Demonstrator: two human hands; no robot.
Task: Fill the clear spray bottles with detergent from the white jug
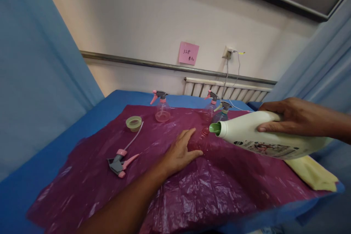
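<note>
1. The small clear plastic bottle [201, 139] stands near the middle of the surface, open at the neck and hard to make out against the crumpled purple plastic sheet [214, 190] under it. It sits just below the green spout [215, 128] of the large white plastic detergent bottle [271, 139].
2. The clear bottle is steadied by the left hand [179, 154]. The fingers [189, 134] are laid loosely curved against its side; whether they wrap right round it cannot be told.
3. The white bottle is held tipped almost level by the right hand [292, 117], its fingers [267, 128] closed firmly over the upper side.
4. The step in hand is judged to be filling the clear bottle from the white one; no stream can be seen.
5. The next move calls for the spout to be lined up over the narrow neck and the tilt to be raised gently, or liquid may be spilled on the sheet.
6. A detached pink-and-grey trigger sprayer [119, 163] lies to the left, with a pale green round cap [134, 123] beyond it.
7. Three assembled spray bottles [162, 109] are seen at the far edge, and a folded yellow cloth [312, 173] lies at the right.
</note>
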